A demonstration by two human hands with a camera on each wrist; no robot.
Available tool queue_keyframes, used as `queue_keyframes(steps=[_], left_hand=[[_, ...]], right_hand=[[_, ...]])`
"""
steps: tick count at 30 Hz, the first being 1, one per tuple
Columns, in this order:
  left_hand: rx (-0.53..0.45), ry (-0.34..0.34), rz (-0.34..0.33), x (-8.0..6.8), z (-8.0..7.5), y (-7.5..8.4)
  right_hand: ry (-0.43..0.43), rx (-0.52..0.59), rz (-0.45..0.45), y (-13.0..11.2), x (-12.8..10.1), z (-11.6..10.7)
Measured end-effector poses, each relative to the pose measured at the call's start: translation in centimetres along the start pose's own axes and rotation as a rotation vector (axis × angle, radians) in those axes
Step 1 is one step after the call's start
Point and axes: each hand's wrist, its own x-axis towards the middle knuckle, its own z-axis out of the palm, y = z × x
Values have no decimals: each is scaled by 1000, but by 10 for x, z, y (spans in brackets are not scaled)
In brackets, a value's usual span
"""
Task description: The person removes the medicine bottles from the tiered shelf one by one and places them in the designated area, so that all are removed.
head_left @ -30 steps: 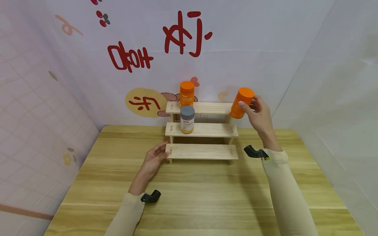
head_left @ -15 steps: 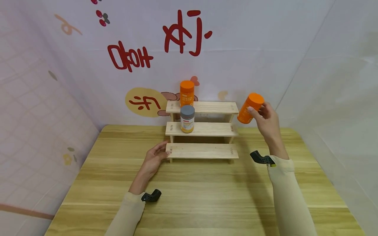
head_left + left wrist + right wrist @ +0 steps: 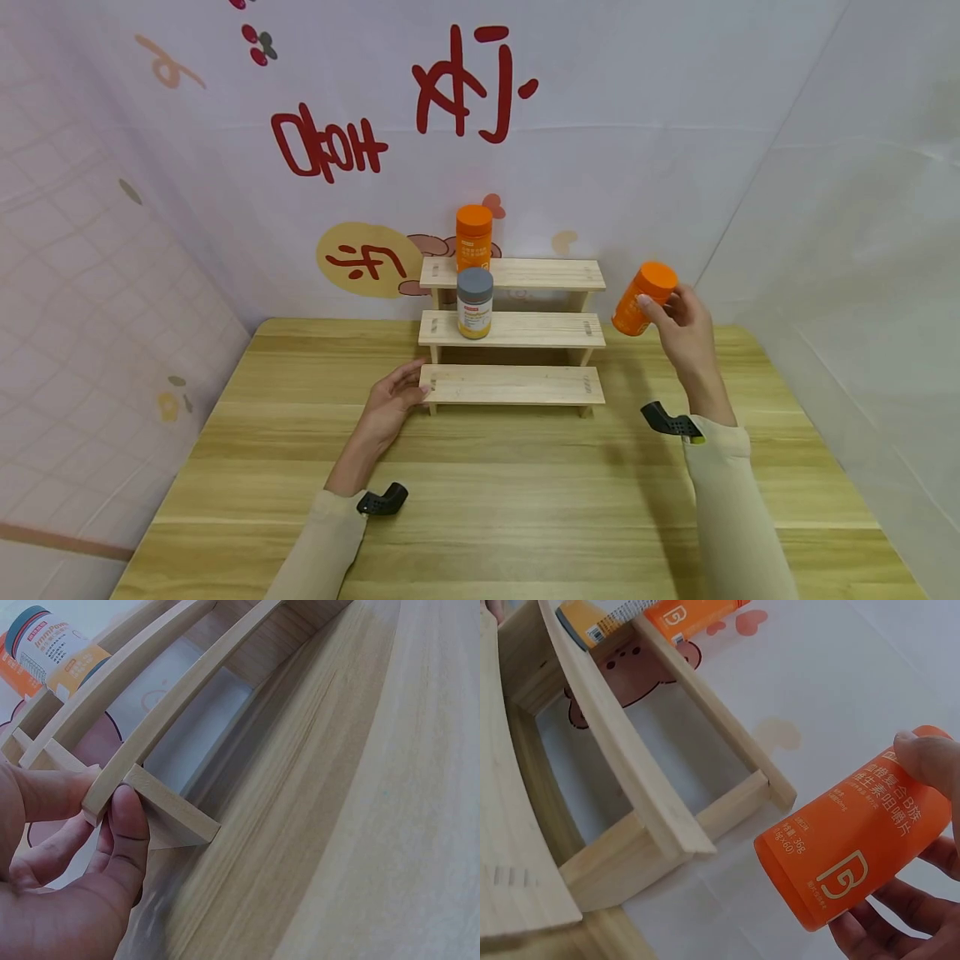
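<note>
The right hand (image 3: 684, 333) grips an orange bottle (image 3: 640, 307), long axis tilted, capped end leaning away from the wooden rack (image 3: 540, 329) just left of this grip, not touching it. Farther left, the left hand (image 3: 392, 406) pinches the bottom board (image 3: 513, 385) at its end.

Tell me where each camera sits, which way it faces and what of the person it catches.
Head view: worn on the head, facing forward and down at the wooden rack; shows the left hand, right hand and both sleeves.
Left wrist view: on that wrist, looking along the rack from its left end; shows the left hand pinching the bottom tier.
Right wrist view: on that wrist, looking past the rack's right end; shows part of the right hand gripping an orange jar.
Both wrist views share the rack and the grey-lidded jar.
</note>
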Motion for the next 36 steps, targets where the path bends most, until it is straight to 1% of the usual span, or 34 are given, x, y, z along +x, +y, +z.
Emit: queue_keyframes(steps=[6, 12, 17, 26, 29, 32, 36], left_hand=[[0, 3, -1, 0, 0, -1], [7, 2, 0, -1, 0, 0], [2, 3, -1, 0, 0, 0], [-5, 13, -2, 0, 0, 0], [-5, 15, 0, -1, 0, 1], [-5, 16, 3, -1, 0, 1], [-5, 14, 6, 0, 0, 1]], right_hand=[[4, -30, 17, 24, -2, -4], [-3, -36, 70, 50, -5, -8], [-11, -20, 121, 66, -7, -13], [-23, -20, 162, 91, -8, -22], [-36, -42, 154, 99, -8, -23], [-57, -58, 115, 106, -9, -25], [-86, -28, 64, 117, -11, -26]])
